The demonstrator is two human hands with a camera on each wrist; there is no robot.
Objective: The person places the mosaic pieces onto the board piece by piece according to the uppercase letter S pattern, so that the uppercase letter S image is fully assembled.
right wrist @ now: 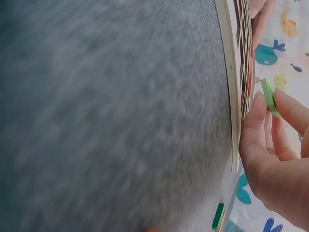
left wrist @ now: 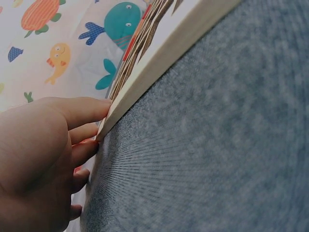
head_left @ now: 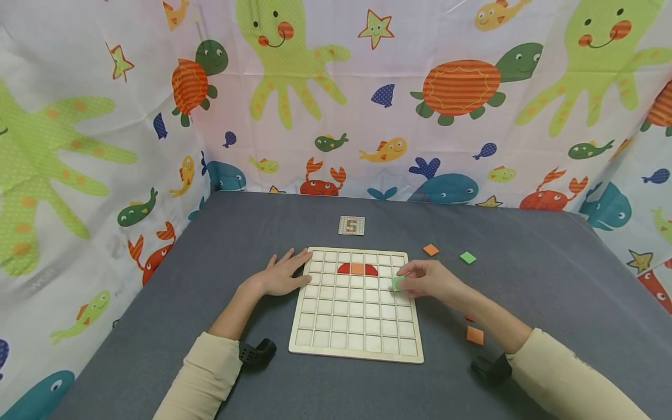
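A wooden grid board (head_left: 336, 322) lies on the grey cloth. In its second row sit an orange square tile (head_left: 357, 268) and, on either side of it, red rounded tiles (head_left: 371, 270). My left hand (head_left: 280, 275) rests at the board's upper left edge, fingers spread and fairly straight; the left wrist view shows the fingertips (left wrist: 104, 108) touching the rim. Between thumb and fingertips my right hand (head_left: 433, 280) pinches a green tile (right wrist: 269, 96), tilted on edge and held over the right side of the board.
Right of the board lie an orange tile (head_left: 430, 249), a green tile (head_left: 468, 257), another orange tile (head_left: 475, 335) and a red piece (head_left: 469, 318) partly under the right forearm. A small pattern card (head_left: 351, 226) lies behind the board. A printed curtain (head_left: 325, 76) surrounds the table.
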